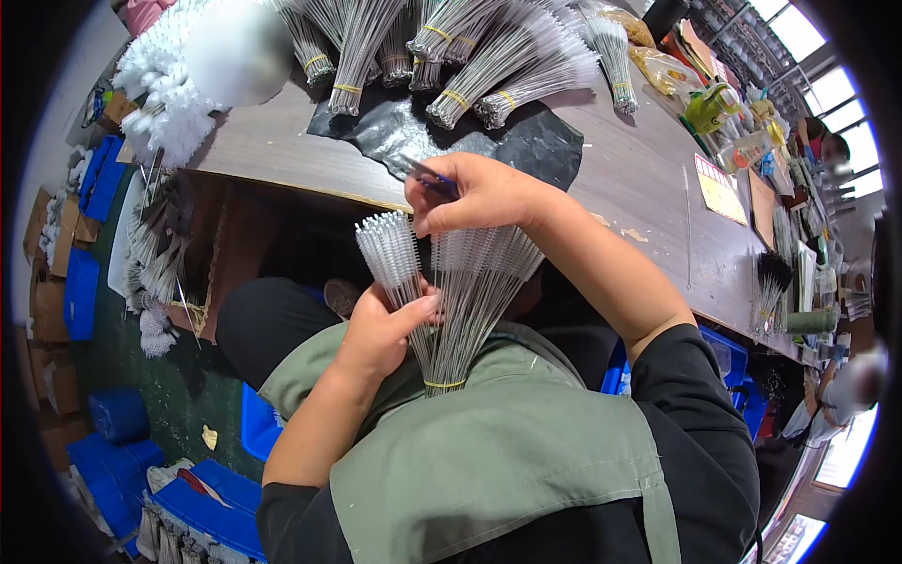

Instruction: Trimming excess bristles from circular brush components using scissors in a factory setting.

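A fanned bundle of wire brushes, bound low down by a yellow band, is held above the green apron by the left hand, whose fingers are curled partway round some stems. A small dark-blue tool is gripped in the closed fingers of the right hand, over the bristles. On the counter, a yellow-and-white sheet with red print is seen near a yellow-green bottle; the sheet's print is too small to be read.
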Available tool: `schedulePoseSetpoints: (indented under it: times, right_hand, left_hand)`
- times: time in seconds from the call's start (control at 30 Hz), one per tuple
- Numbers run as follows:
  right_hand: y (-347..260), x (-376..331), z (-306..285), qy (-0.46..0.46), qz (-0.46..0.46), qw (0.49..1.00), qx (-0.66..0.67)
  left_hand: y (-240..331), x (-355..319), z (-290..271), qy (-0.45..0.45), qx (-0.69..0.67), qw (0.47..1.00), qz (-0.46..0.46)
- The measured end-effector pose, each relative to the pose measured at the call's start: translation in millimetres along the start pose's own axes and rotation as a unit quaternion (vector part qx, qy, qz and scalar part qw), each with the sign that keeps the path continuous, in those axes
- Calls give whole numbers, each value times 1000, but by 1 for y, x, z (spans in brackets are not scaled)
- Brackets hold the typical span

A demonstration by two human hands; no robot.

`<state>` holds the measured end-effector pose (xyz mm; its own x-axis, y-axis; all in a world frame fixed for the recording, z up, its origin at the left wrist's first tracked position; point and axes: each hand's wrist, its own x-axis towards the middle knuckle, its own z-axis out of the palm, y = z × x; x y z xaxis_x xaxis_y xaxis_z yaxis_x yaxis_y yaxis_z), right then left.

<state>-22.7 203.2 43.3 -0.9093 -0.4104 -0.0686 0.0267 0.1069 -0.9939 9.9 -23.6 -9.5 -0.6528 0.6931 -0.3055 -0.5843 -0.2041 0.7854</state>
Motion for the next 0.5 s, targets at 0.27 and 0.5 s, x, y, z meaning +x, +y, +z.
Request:
schedulePoseSetpoints:
  times: [0.27,0.5]
  right_hand:
    - [-2,-8,-1,33,-13,998,-53]
    - [-1,-13,-1,22,-6,999,-23]
  left_hand:
    - [8,0,1,-7,22,1000,-9]
    - [9,0,2,-2,40,999,-27]
